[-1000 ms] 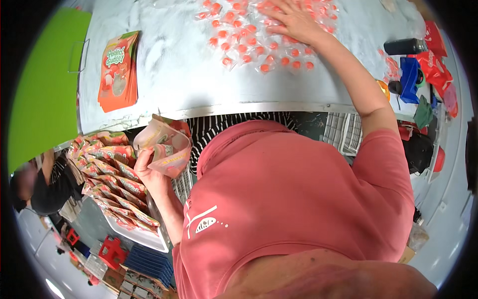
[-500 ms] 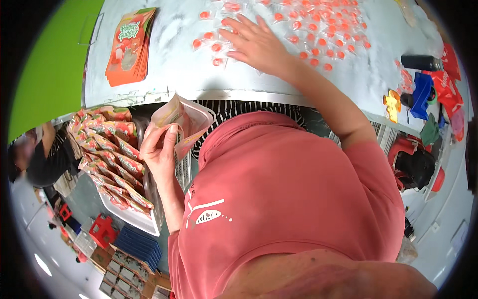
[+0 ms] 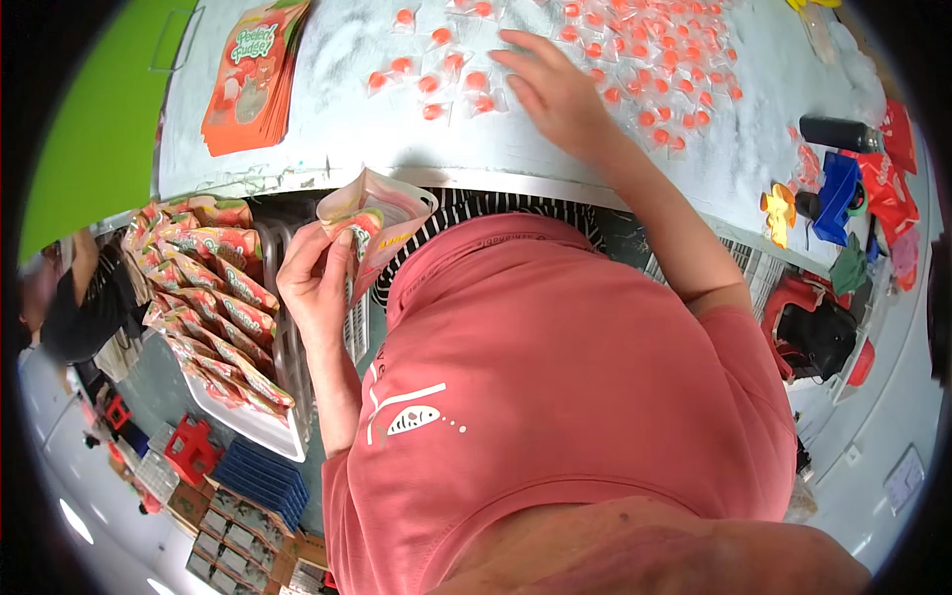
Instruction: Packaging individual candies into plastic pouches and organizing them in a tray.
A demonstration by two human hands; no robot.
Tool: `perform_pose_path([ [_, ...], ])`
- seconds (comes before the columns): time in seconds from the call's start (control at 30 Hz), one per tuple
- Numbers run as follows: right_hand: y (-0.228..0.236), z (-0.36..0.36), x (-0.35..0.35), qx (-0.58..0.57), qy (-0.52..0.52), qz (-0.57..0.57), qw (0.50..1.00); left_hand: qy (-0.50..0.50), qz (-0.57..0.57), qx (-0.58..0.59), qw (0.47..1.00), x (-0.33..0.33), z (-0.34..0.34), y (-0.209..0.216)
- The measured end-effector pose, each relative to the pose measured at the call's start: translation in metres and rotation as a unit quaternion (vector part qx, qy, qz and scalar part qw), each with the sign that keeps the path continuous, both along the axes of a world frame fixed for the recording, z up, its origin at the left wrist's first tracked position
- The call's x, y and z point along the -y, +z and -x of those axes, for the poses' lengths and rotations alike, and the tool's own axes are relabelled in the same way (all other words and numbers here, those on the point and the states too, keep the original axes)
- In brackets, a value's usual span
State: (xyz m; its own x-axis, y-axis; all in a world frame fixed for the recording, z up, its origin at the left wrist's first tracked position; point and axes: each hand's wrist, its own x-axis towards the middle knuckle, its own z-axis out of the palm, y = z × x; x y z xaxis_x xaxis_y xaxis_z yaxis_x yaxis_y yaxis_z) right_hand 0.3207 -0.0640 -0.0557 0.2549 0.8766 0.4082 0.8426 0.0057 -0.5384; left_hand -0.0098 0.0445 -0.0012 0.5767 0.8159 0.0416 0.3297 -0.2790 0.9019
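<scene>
My left hand point(image 3: 315, 278) is closed on the edge of a printed pouch point(image 3: 392, 213), pinched between thumb and fingers. The pouch's mouth gapes open just below the table's front edge. My right hand point(image 3: 560, 94) is over the table with its fingers apart, nothing seen in it. Left of its fingertips lies a loose group of clear-wrapped round red candies point(image 3: 429, 83). A larger spread of the same candies point(image 3: 664, 59) lies beyond and right of that hand. At the left of the table is a stack of flat orange-red pouches point(image 3: 245, 84).
A white tray point(image 3: 290, 443) with rows of filled pouches point(image 3: 233, 293) stands left of me, below table height. On the table's right are a dark bottle point(image 3: 841, 132), a blue tape dispenser point(image 3: 839, 198) and a yellow object point(image 3: 779, 210). A person point(image 3: 84, 307) is at far left.
My right hand has drawn back to the right from the smaller candy group, uncovering several candies. My left hand still holds the pouch, its mouth now wider. The view has shifted slightly.
</scene>
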Motion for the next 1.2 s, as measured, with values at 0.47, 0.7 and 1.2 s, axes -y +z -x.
perform_pose_path([
  [0.47,-0.041,0.026,-0.023,0.06,0.008,-0.011,0.998,-0.005,-0.024,-0.02,1.0,0.001,0.006,-0.016],
  [0.7,-0.012,0.046,-0.063,0.149,0.078,-0.055,0.984,-0.006,0.014,-0.009,1.0,0.004,0.002,-0.02],
  [1.2,-0.012,0.017,0.006,-0.126,-0.046,-0.006,0.991,-0.009,0.001,-0.036,0.999,-0.005,0.005,-0.027],
])
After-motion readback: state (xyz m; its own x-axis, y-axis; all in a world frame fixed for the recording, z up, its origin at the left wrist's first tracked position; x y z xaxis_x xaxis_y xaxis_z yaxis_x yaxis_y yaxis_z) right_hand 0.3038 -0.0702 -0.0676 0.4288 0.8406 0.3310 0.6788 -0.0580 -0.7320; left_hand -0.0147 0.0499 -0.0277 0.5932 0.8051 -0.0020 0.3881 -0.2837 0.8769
